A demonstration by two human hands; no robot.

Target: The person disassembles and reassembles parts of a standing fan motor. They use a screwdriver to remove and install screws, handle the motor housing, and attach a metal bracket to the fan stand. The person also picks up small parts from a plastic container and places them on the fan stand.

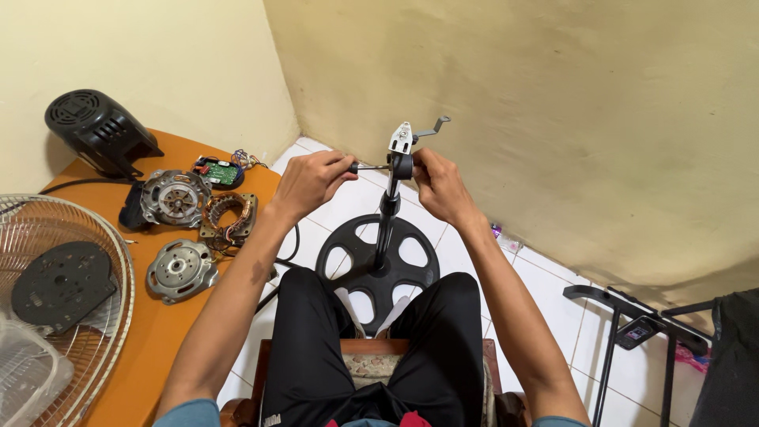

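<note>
A black fan stand with a round spoked base rises between my knees as a thin pole. At its top sits a black neck joint with a white bracket and a bent metal arm. My left hand holds a screwdriver whose tip points sideways into the joint. My right hand grips the joint from the other side.
An orange table on the left carries a black motor cover, metal motor housings, a copper-wound stator, a small green circuit board and a wire fan grille. A black folding frame stands at right, by the walls.
</note>
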